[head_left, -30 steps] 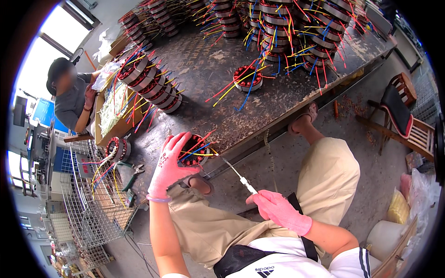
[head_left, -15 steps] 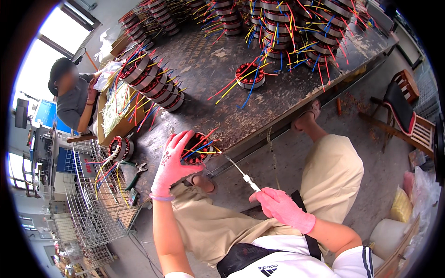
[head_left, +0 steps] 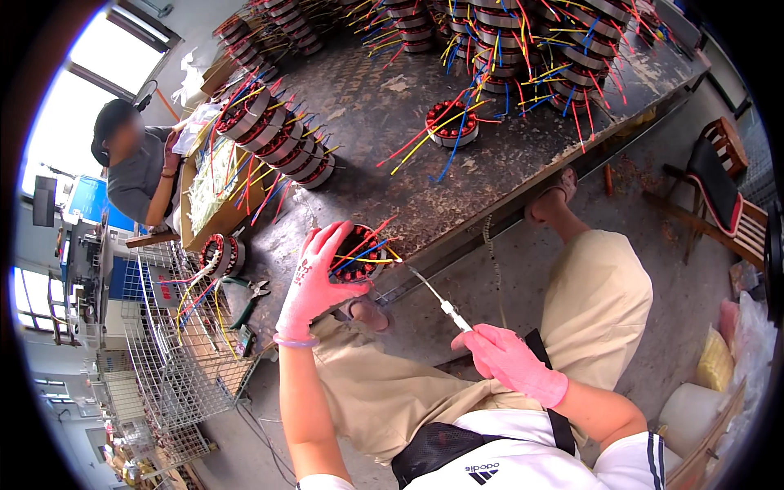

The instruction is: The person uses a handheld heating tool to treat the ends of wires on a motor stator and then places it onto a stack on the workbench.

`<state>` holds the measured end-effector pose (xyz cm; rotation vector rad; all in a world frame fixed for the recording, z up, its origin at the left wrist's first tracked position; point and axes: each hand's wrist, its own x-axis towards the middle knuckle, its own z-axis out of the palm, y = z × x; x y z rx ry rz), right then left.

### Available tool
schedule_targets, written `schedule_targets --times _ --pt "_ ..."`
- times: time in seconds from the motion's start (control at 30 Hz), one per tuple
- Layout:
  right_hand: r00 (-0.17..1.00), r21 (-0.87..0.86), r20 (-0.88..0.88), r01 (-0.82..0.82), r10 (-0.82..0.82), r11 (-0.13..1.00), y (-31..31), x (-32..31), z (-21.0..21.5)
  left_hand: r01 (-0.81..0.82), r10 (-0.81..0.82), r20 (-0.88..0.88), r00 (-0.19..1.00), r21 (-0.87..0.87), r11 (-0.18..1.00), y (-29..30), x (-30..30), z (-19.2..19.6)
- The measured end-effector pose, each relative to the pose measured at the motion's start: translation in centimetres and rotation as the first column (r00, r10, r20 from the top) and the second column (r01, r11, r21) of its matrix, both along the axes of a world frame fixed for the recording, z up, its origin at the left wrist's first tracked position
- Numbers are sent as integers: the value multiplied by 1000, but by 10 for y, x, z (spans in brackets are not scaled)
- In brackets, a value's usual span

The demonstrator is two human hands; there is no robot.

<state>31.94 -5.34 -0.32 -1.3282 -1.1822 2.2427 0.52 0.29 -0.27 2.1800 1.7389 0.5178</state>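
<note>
My left hand [head_left: 314,282], in a pink glove, is closed around the side of a motor stator [head_left: 359,250] at the table's near edge. Red windings line the stator's ring, and red, blue and yellow lead wires stick out to the right. My right hand [head_left: 513,359], also gloved in pink, grips a slim white-handled tool [head_left: 456,317]. A thin pale shaft or strand runs from the handle up toward the tips of the yellow leads; whether it touches them I cannot tell. Fingers of the right hand hide the handle's lower end.
On the dark worktable [head_left: 367,163] stand a leaning stator stack [head_left: 278,139], a single stator [head_left: 452,124] and several tall stacks [head_left: 498,49] behind. Left of my left hand lie another stator [head_left: 222,255] and pliers [head_left: 247,304]. A person [head_left: 139,167] sits beyond a carton [head_left: 216,200]. A chair [head_left: 714,184] stands right.
The whole view has shifted slightly, moving the scene a little to the right. Both hands keep their grips, with the stator and the white-handled tool in nearly the same positions relative to each other.
</note>
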Motion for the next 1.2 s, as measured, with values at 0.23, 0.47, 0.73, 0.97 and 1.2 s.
schedule_targets --times 0.23,0.47,0.73,0.97,1.2 --pt "998 15 -56 39 -39 999 -5 1 -16 4 -3 -26 1000 8 1000 1 0 2" --pt "999 -8 -33 16 -16 1000 -3 1 -10 0 0 -7 1000 -19 1000 0 1 4" --pt "999 33 -35 5 -4 999 -3 0 -7 28 -28 -26 999 -5 1000 0 -2 3" --pt "999 28 -45 13 -11 1000 -4 -1 -10 17 -17 -26 1000 -14 1000 0 -1 2" --pt "999 -1 -47 7 -7 1000 -3 -1 -7 13 -14 -21 1000 -25 1000 0 -2 3"
